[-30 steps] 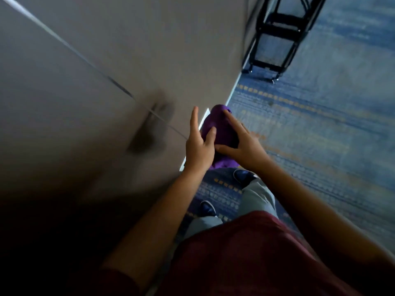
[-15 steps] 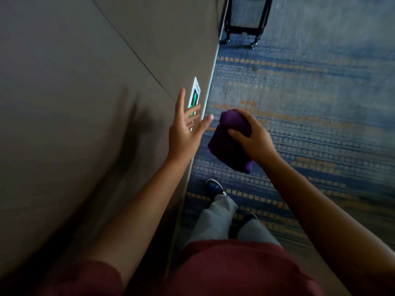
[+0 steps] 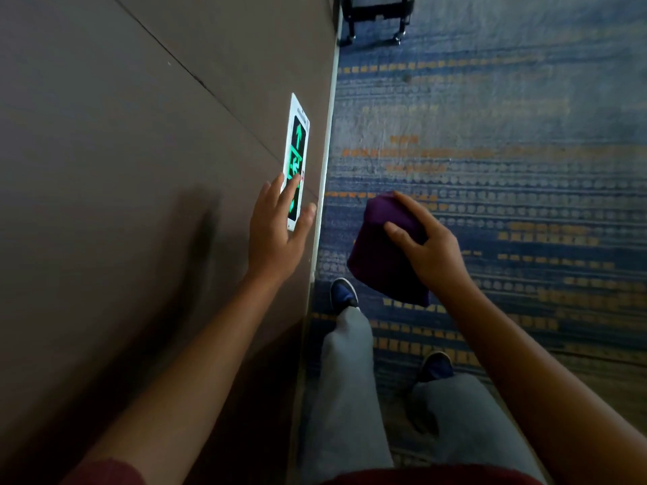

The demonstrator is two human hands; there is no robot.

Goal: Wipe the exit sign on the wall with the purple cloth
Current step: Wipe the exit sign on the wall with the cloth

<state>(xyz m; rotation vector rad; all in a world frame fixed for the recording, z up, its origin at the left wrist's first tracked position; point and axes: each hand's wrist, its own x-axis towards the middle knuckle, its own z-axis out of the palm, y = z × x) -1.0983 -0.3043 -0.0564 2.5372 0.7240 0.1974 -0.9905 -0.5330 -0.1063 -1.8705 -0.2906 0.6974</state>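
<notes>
The exit sign (image 3: pixel 297 159) is seen mounted low on the brown wall (image 3: pixel 140 169), close above the pale skirting strip (image 3: pixel 324 169) where the wall meets the floor; it is a narrow white-framed panel with a dark face on which a green arrow and a green running figure are lit. The left hand (image 3: pixel 278 227) is laid flat against the wall with its fingers spread, and the nearer end of the sign is overlapped by the fingertips (image 3: pixel 292 185), so that part of the lit face is hidden behind them; whether the sign itself is being pressed cannot be told. The purple cloth (image 3: pixel 385 253) is held by the right hand (image 3: pixel 429 252) out over the floor, to the right of the skirting and apart from both the wall and the sign. The cloth is bunched into a thick folded wad, and it is gripped from above, the fingers being curled over its upper edge and the thumb set against its near face. A blue carpet (image 3: pixel 507 152) patterned with rows of pale dots and orange dashes is seen beneath. Grey trousers (image 3: pixel 350 397) and dark blue shoes (image 3: pixel 345 292) are visible below the arms, one foot being placed near the skirting. At the top edge, the lower part of a black wheeled frame (image 3: pixel 374 15) is shown standing on the carpet beside the wall, well apart from the hands
</notes>
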